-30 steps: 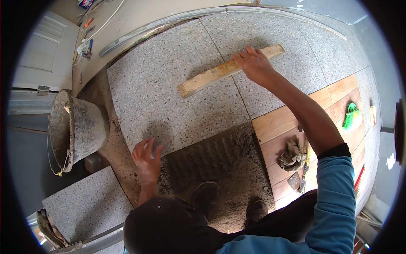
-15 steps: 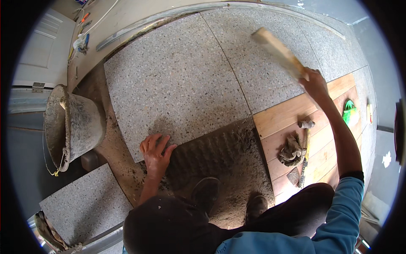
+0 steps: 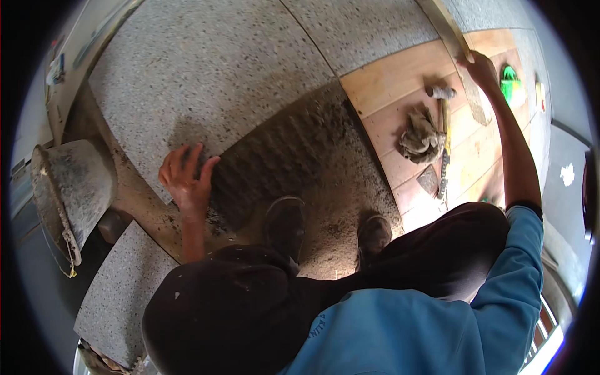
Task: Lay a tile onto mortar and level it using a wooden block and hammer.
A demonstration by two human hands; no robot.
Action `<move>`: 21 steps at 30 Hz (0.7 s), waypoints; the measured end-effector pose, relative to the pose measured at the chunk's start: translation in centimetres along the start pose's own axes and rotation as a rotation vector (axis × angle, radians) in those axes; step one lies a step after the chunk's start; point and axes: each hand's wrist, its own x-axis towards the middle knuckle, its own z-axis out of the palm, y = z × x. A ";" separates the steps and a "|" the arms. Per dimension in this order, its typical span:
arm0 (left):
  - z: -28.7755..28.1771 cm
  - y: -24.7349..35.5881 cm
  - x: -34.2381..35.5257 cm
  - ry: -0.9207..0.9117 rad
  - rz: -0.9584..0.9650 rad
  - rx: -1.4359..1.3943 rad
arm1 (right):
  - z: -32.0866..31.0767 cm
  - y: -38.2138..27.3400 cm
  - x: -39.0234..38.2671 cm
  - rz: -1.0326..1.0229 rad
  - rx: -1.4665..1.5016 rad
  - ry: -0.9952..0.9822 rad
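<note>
My left hand (image 3: 187,178) rests with fingers spread at the near left corner of a large speckled grey tile (image 3: 206,69). In my right hand (image 3: 480,70), out at the far right, is a long wooden bar (image 3: 447,28). The bar slants across wood-coloured planks and the speckled tiles, and its far end is cut off by the top of the view. I cannot tell whether it touches the floor. Along the large tile's near edge lies a bed of dark mortar (image 3: 281,147) combed into ridges, just beyond my shoes.
A mortar-crusted bucket (image 3: 75,181) stands at left, above a smaller speckled tile (image 3: 122,290). On the wood-coloured planks (image 3: 387,78) lie a crumpled cloth (image 3: 422,134), a hammer with a yellow and black handle (image 3: 445,150), a flat scrap (image 3: 428,181) and a green object (image 3: 510,84).
The view has tilted down, so floor things sit higher in it. My right hand has swung the bar right, over the planks. My left hand remains at the tile's corner.
</note>
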 end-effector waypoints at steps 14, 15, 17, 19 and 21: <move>-0.1 0.5 -0.1 -0.066 -0.037 0.010 | -0.1 3.0 -3.7 0.155 -0.059 -0.093; -0.2 0.5 -0.1 -0.068 -0.040 0.022 | 0.0 2.9 -3.7 0.165 -0.064 -0.081; -0.3 0.5 -0.1 -0.077 -0.043 0.021 | 0.2 2.9 -3.6 0.170 -0.076 -0.096; 0.0 0.7 -0.3 -0.086 -0.048 0.015 | 0.4 3.3 -3.7 0.176 -0.093 -0.110; 0.4 0.9 -0.2 -0.088 -0.056 0.017 | 0.8 3.5 -3.6 0.153 -0.103 -0.074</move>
